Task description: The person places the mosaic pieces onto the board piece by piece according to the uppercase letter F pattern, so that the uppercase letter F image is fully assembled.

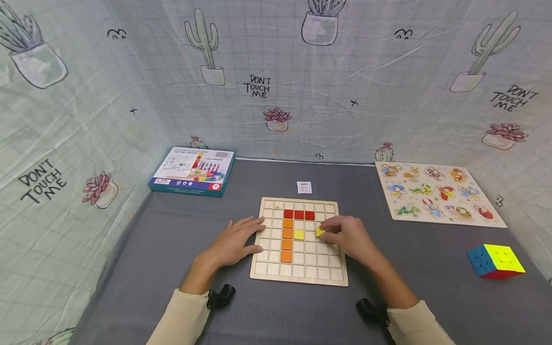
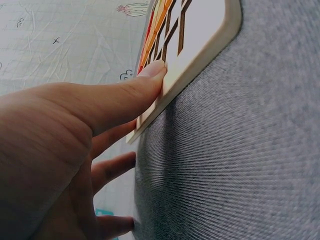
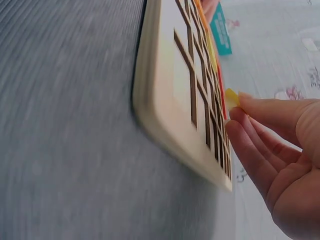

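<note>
A wooden grid board (image 1: 297,278) lies flat on the grey cloth. Three red tiles (image 1: 299,215) form a row in its upper part, and several orange tiles (image 1: 286,244) run down a column below the leftmost red one. One yellow tile (image 1: 299,234) sits beside that column. My right hand (image 1: 351,237) pinches another yellow tile (image 3: 231,98) between thumb and fingertips, close over the right part of the board. My left hand (image 1: 233,242) rests at the board's left edge, fingers spread, with the thumb (image 2: 125,97) touching the rim.
A small printed card (image 1: 304,187) lies just behind the board. At the back left is a flat boxed set (image 1: 194,170). A wooden puzzle board with bug pictures (image 1: 435,194) lies at the back right, and a colourful puzzle cube (image 1: 496,261) stands nearer on the right.
</note>
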Motion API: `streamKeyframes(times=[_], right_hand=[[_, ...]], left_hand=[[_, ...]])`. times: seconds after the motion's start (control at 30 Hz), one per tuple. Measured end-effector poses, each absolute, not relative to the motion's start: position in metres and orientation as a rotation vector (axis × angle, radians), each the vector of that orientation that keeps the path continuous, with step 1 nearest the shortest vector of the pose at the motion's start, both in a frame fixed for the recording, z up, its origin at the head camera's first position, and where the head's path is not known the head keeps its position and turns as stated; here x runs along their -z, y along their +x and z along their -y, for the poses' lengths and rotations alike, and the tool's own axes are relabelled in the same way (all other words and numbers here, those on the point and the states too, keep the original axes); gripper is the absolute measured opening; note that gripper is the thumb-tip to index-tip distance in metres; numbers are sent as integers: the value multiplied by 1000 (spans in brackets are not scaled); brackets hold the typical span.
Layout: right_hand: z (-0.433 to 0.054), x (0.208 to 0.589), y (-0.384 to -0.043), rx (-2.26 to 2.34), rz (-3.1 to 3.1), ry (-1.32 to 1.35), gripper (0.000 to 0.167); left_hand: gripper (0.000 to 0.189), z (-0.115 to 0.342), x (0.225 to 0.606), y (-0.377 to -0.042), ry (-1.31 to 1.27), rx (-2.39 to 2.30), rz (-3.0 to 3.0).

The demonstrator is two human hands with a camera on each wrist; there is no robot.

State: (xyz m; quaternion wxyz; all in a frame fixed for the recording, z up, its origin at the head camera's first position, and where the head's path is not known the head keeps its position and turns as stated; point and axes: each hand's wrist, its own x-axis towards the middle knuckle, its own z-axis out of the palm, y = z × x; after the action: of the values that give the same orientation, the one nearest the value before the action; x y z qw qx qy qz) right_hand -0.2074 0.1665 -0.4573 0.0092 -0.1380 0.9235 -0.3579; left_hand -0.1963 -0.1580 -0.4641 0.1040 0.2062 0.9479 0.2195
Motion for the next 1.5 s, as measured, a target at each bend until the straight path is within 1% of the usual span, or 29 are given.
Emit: streamKeyframes(times=[0.4, 0.7, 1.2, 1.5], right_hand=[[-147, 462, -210, 1118, -2869, -453, 23], [-142, 466, -210, 1044, -2922, -456, 19], [-134, 464, -205, 915, -2993, -432, 19], [-134, 463, -203, 929, -3009, -490, 16]], left_hand=[[58, 157, 466, -199, 596, -645, -2790], [58, 157, 465, -199, 611, -669, -2787], [58, 157, 467, -199, 614, -673, -2791], [58, 159, 467, -199, 621, -674, -2797]])
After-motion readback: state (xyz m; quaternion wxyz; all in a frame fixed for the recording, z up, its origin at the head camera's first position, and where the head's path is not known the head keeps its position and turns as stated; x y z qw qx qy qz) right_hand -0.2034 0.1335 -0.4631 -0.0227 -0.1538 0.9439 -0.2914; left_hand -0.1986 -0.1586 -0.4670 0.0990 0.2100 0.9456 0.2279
